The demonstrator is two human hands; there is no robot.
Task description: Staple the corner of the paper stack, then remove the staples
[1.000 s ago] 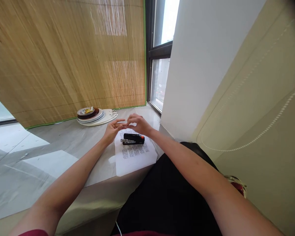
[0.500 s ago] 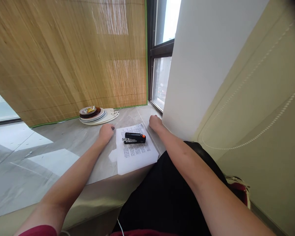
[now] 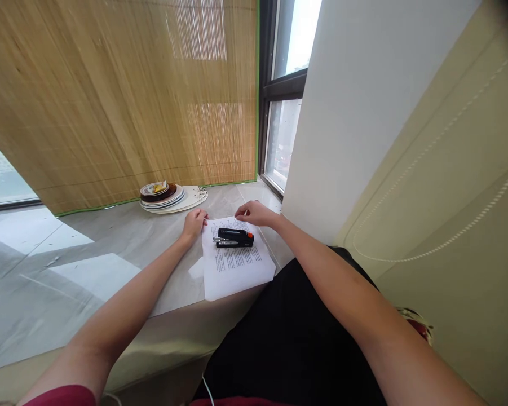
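A printed sheet of paper [image 3: 232, 282], perhaps with more beneath it, lies at the front edge of the ledge. Across its upper half rests a black stapler [image 3: 235, 238] with an orange-red spot at its right end and a silver nose at its left. Beside the sheet's far left corner is my left hand [image 3: 194, 223], fingers curled in. My right hand [image 3: 256, 213] reaches over the far right corner and covers it, its fingertips bent together at the far edge. What either hand holds, if anything, is too small to make out.
A stack of plates [image 3: 160, 196] stands at the back of the ledge [image 3: 169, 287], before a bamboo blind [image 3: 122, 101]. To the right are a window frame [image 3: 283, 87] and a white wall [image 3: 347, 113]. A beaded cord [image 3: 410, 260] hangs further right.
My right hand has moved left from beside the wall onto the sheet's far corner. My left hand has shifted slightly right and farther back, closer to the sheet. Stapler and sheet stay put.
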